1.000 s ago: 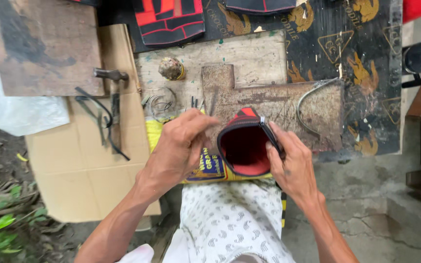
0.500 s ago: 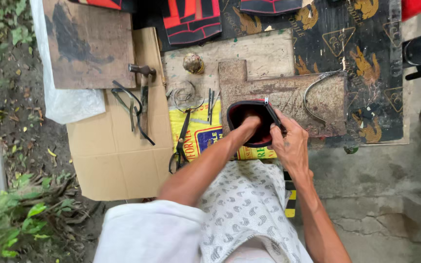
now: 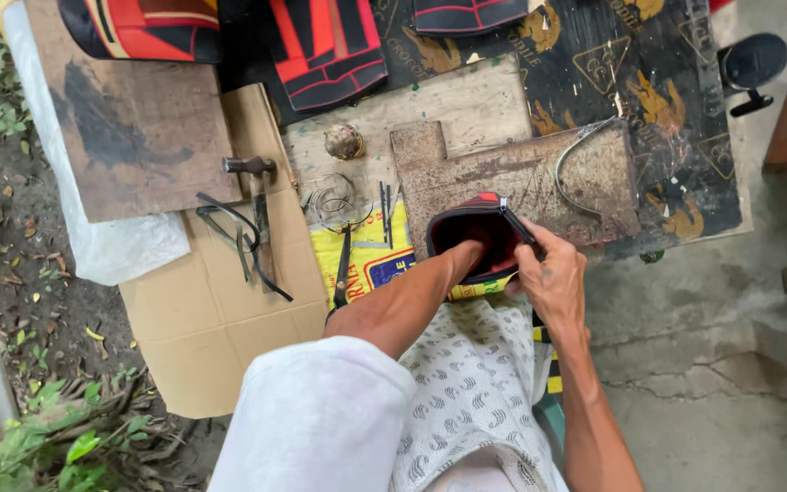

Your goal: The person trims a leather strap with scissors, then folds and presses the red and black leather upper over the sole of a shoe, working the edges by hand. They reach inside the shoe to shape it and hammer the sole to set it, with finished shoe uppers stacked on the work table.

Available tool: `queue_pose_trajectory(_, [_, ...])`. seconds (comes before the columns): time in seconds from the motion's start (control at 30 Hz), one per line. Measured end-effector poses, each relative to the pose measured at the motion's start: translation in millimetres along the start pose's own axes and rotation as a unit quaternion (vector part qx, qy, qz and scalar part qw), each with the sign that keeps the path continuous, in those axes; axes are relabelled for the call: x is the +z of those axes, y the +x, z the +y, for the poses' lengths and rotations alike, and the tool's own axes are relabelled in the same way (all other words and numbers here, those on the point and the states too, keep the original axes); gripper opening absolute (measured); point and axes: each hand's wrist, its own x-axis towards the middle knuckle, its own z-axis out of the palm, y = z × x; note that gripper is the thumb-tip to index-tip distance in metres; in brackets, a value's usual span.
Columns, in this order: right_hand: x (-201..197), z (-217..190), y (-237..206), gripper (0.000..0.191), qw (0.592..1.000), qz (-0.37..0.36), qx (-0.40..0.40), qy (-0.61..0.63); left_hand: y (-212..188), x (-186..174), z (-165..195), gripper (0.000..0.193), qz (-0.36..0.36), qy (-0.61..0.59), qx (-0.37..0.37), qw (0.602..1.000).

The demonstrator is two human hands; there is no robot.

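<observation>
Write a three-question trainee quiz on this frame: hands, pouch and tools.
1. True or false: the left hand is inside the black and red pouch.
2. Which tool lies on the cardboard? A) hammer B) saw C) drill
3. Fill in: the right hand grips the pouch's ___ edge.

Key: 1 true. 2 A. 3 right.
</observation>
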Motion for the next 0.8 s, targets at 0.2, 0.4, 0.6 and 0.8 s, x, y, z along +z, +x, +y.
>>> queue_pose_trajectory(0.2, [0.8,8.4,9.1,0.045,0.999,0.008,0.037,0.023,7.6,1.6,7.5,0.023,-0.009,0.02,-0.004,1.0])
queue_pose_trajectory(0.4, [-2.8,16.4,9.2,0.046,0.998,0.004,0.057,0.034,13.7,6.6,16.0,0.022,0.036,0.029,-0.016,0.999])
queue_pose_trajectory(0.6, [-2.2,13.1,12.0,0.046,0.998,-0.011,0.048,0.034,17.2,0.5,11.1,0.022,0.049,0.036,-0.024,0.998])
queue_pose_trajectory(0.8, [1.9,8.0,14.7,0.045,0.998,-0.014,0.063,0.027,15.6,4.9,11.1,0.022,-0.017,0.023,0.001,1.0])
